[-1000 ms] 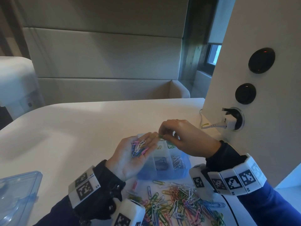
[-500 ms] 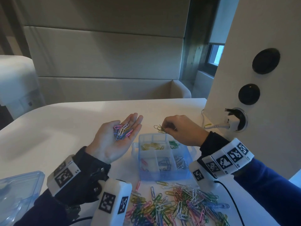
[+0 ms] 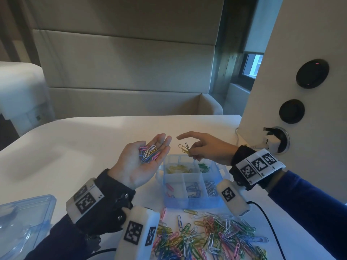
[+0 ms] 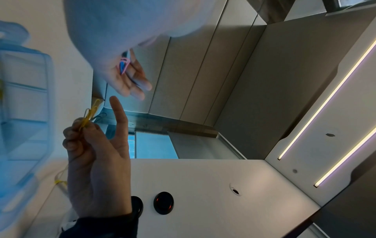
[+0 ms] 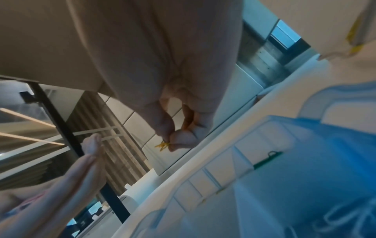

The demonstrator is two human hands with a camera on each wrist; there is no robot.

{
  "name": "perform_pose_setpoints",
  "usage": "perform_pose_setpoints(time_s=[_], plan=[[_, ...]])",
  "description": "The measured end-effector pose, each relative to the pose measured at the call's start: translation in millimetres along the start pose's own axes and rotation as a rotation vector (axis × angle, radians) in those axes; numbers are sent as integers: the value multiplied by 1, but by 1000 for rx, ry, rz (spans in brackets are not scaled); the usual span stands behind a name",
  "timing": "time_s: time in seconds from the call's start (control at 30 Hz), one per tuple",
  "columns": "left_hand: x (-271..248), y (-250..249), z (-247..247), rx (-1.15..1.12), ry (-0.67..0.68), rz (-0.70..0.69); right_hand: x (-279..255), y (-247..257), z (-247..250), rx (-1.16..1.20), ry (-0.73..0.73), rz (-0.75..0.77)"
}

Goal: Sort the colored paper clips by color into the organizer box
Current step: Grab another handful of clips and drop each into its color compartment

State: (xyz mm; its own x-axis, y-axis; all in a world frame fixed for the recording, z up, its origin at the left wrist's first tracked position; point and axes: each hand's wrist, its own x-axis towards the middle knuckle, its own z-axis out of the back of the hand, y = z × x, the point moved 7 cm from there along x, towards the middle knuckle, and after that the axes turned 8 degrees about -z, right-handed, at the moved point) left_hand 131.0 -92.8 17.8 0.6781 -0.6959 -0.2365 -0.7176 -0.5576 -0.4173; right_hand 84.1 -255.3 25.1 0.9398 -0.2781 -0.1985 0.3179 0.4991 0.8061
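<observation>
My left hand (image 3: pixel 150 144) lies palm up to the left of the organizer box (image 3: pixel 191 204), cupping a small heap of mixed paper clips (image 3: pixel 149 153) in pink, white, blue and yellow. To its right, my right hand (image 3: pixel 191 152) hovers over the box's far edge. It pinches a few yellow paper clips (image 3: pixel 183 148) and a dark one, with the index finger stretched toward the left fingertips. The left wrist view shows the same yellow clips (image 4: pixel 89 115) in that pinch. The box holds yellow, green, pink, blue and white clips in separate compartments.
A loose pile of mixed clips (image 3: pixel 206 239) lies on the white table in front of the box. The clear blue lid (image 3: pixel 24 220) sits at the near left. A white wall panel with round sockets (image 3: pixel 292 111) and a plugged cable stands at the right.
The right hand has lifted off the box with yellow clips and now stretches its index finger toward the left hand. The left hand has moved left, off the box, palm up.
</observation>
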Motion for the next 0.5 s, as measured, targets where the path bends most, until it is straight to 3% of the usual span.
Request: perform_pose_setpoints(time_s=[0.2,0.37,0.5], plan=[[-1,3,0,14,-5,5,4,-9,-3,32,16,-22],[0,4,2,21,-12,10,10,-5,0,-188,-56,20],[1,7,4,31,-24,13,14,-2,-7,-307,-16,6]])
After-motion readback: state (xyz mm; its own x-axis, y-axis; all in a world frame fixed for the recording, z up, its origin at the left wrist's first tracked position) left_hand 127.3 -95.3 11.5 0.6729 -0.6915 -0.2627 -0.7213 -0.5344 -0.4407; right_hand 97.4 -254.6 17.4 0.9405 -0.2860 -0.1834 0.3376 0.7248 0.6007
